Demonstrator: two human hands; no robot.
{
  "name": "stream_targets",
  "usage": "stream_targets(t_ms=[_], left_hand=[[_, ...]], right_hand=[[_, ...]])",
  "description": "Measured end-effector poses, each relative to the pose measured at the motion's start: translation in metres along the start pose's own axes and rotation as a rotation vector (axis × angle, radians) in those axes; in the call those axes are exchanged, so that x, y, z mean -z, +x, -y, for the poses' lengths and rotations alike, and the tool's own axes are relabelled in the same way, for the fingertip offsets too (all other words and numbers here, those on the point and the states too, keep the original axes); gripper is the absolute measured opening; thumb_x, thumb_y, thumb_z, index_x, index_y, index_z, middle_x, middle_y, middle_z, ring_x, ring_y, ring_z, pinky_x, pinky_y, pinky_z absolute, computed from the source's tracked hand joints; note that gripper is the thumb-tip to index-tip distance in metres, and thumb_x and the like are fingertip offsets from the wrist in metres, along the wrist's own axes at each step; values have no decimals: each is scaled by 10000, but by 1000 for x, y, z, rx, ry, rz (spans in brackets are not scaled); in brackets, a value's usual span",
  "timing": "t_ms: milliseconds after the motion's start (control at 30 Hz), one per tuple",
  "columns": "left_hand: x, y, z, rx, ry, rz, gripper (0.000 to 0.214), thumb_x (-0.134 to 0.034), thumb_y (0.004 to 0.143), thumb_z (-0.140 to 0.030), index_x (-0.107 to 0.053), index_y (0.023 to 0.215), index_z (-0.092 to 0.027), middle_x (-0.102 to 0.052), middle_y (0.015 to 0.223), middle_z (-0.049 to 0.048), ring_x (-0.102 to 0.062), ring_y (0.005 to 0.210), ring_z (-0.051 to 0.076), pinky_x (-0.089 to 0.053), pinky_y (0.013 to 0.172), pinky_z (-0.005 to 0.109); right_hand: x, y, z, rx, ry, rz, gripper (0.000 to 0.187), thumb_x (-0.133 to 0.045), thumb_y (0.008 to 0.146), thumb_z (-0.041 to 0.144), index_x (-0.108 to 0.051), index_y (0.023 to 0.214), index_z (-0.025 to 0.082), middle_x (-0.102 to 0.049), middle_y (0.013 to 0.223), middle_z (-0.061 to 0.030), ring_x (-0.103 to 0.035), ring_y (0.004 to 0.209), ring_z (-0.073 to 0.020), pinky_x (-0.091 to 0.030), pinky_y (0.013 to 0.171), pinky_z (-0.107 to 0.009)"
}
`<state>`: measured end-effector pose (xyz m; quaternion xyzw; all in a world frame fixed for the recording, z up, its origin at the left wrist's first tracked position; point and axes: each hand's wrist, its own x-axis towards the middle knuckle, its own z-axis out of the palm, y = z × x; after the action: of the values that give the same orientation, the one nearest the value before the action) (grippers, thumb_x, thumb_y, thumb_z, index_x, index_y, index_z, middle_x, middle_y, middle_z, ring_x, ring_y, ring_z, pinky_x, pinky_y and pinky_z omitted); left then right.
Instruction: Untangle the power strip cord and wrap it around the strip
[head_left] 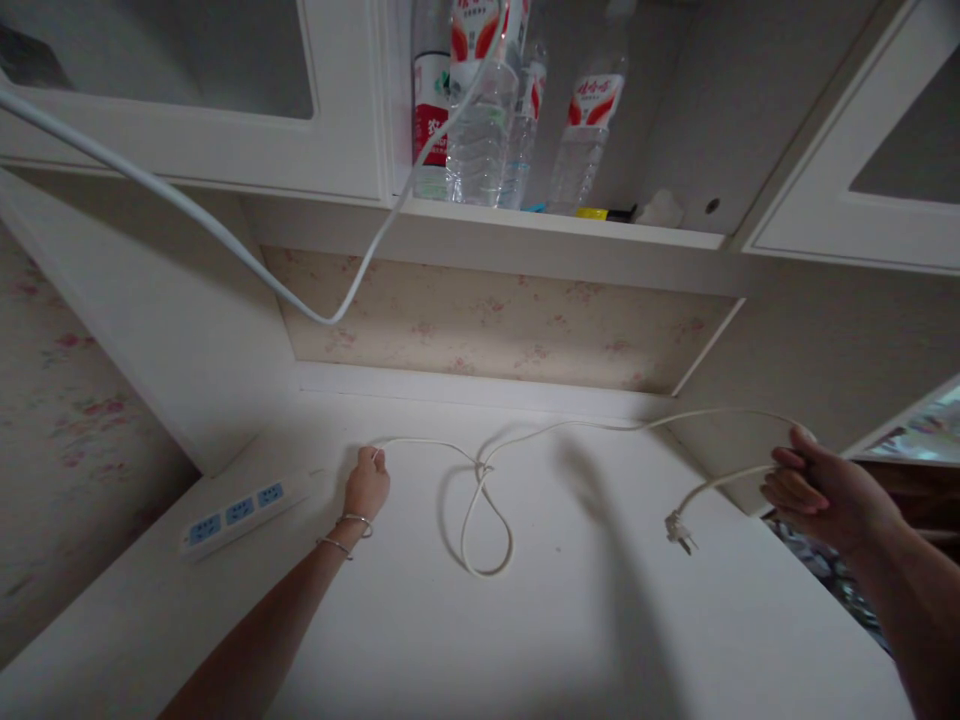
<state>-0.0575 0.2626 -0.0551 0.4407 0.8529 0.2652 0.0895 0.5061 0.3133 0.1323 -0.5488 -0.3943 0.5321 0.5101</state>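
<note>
White counter (570, 620) carries the cord (480, 468), running left-right across mid-frame; my left fingers (373, 462) clench one end, right fingers (787, 478) clasp near the plug (679, 530).

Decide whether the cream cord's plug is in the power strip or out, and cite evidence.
Out. The plug hangs loose from the cord in the right hand, apart from the power strip, whose visible sockets look empty.

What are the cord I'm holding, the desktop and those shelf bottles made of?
The cord: likely soft plastic-sheathed wire, cream and smooth; it bends into a loose loop between the left hand and right hand. The desktop: probably painted or laminated board, matt white, no grain showing. The bottles: clear thin plastic, it seems; see-through walls with printed labels.
</note>
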Motion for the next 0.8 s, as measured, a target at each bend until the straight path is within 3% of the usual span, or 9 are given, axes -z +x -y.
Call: stream_targets(t_ms=[233,600,800], left_hand=[[-3,-1,0,31,-91,-3,316,-302,962,-380,-480,1122,-174,-684,994,125,-663,900,252,-464,701,303],[-2,-8,12,-110,-96,6,338,-314,951,-412,-557,997,-181,-664,814,61,-642,759,211,-458,690,291],[15,-28,-3,-198,-19,-126,292,-495,869,-322,-558,1099,-154,-560,1150,137,-485,1128,294,-371,966,428]], right_hand=[[3,14,-34,63,-3,100,468,-498,849,578,-390,536,248,-248,293,57,-206,306,-97,-142,445,-294],[11,20,-62,48,44,150,463,-505,855,558,-360,540,252,-225,312,60,-190,329,-103,-150,457,-295],[15,20,-80,61,-5,151,496,-470,847,616,-325,538,256,-188,310,55,-179,327,-111,-146,446,-297]])
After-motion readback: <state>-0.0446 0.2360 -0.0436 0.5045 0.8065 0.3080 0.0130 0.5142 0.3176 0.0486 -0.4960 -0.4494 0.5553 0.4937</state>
